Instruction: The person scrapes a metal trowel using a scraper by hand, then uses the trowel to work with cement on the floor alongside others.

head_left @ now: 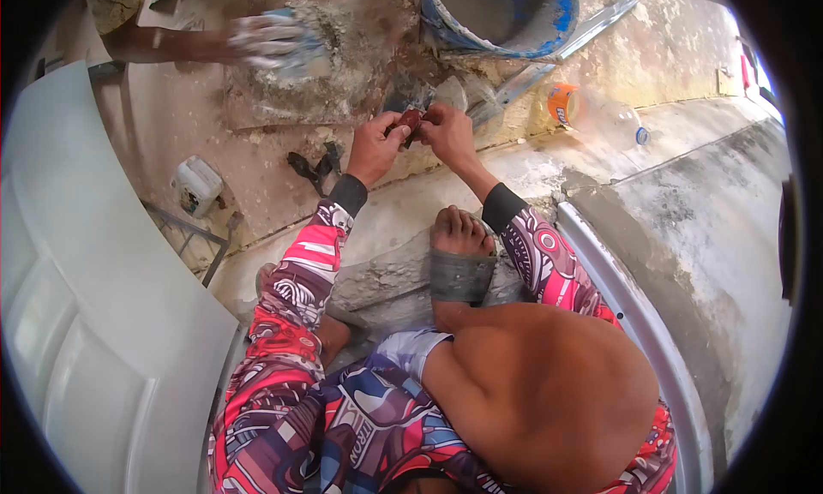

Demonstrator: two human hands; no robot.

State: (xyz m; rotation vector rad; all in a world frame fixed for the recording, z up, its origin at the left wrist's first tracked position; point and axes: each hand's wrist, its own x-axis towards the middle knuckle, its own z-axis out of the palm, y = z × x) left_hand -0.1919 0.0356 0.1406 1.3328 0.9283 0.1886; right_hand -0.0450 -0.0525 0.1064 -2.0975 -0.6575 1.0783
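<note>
In front of me, my left hand [375, 147] is closed, with thumb and fingers pinching a small dark red object [410, 119]. My right hand [447, 138] grips the same object from the other side, its fingertips close to the left thumb. Its exact kind cannot be made out. Just beyond my hands lies crumpled clear plastic [467, 94]. A torn black plastic scrap [319, 166] rests on the floor to the left of my left hand.
Another person's gloved hand [279, 41], blurred, is over a powdery patch [330, 74]. A blue-rimmed bucket [566, 18] stands beyond, beside a metal strip [591, 41]. A plastic bottle [604, 121] lies right. A white container [198, 185] and white door panel [77, 263] are left.
</note>
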